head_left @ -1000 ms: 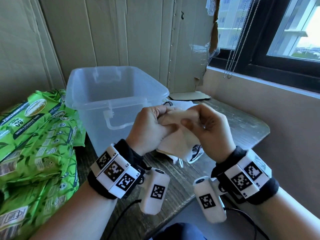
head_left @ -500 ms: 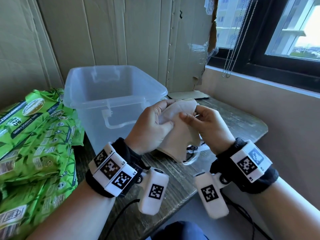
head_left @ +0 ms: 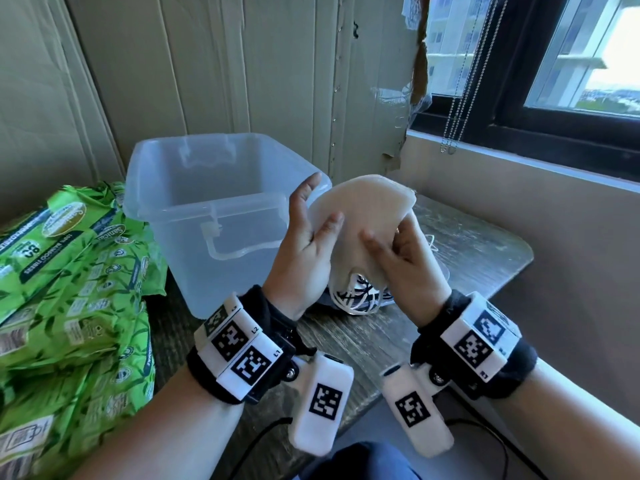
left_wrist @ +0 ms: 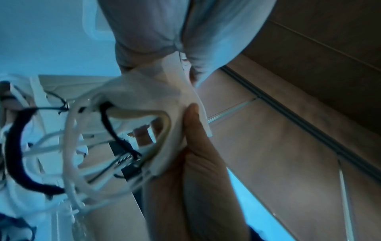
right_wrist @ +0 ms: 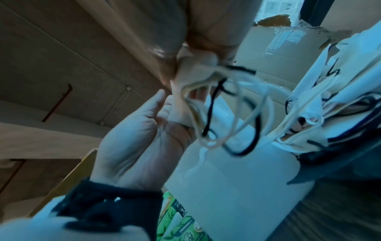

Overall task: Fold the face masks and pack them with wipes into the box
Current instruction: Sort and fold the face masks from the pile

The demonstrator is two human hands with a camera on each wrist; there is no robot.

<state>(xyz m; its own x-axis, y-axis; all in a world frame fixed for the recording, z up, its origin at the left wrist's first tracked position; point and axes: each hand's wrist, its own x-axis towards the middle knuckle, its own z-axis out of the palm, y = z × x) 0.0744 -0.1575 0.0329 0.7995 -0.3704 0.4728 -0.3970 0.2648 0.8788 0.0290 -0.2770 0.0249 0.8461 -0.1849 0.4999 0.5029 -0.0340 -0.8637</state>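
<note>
A beige face mask [head_left: 363, 209], folded in half, is held in the air just right of the clear plastic box [head_left: 194, 268]. My left hand [head_left: 311, 230] pinches its left edge, thumb in front and index finger pointing up. My right hand [head_left: 391, 247] pinches the lower right part, thumb on the front and fingers behind. In the left wrist view the ear loops [left_wrist: 123, 130] dangle below the mask [left_wrist: 148, 91]. From the right wrist camera I look at my left palm [right_wrist: 140, 138] and the mask [right_wrist: 191, 73]. Green wipes packs [head_left: 69, 271] lie at the left.
A pile of other masks [head_left: 356, 296] with black and white loops lies on the wooden table [head_left: 478, 251] under my hands, also the mask pile [right_wrist: 329, 106] in the right wrist view. The box looks empty. A wall and a window sill close off the back and right.
Both hands have lifted the mask up and away from the pile, toward the box rim. The mask now shows a flat folded face, and my left index finger has straightened.
</note>
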